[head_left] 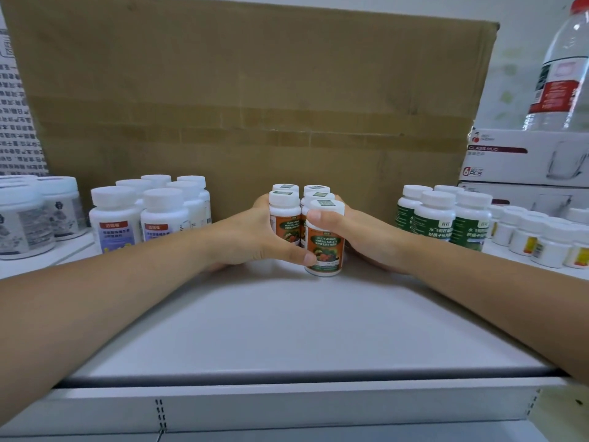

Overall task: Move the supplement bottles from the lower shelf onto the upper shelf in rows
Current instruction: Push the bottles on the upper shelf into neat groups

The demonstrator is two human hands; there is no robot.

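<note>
Bottles: 5 orange-labelled bottles (325, 240) stand upright on the white shelf (287, 314), mid-shelf and close to the cardboard box (255, 90) at the far side. They touch in 2 columns, 2 on the left and 3 on the right.
Left hand: the left hand (255, 231) cups the cluster's left side, thumb laid across the nearest bottle's lower label. Its fingers curl round the far side, mostly hidden.
Right hand: the right hand (360, 231) cups the right side, thumb pressed just under the nearest bottle's cap. Its fingers wrap behind, barely showing.
Step in hand: probably squaring the group into rows.
Doing it well: press evenly from both sides, low on the bodies, and slide rather than lift so nothing tips. Keep the columns square to the box.
Neighbours: blue-labelled bottles (137, 215) left and green-labelled bottles (446, 218) right, both well apart.
</note>
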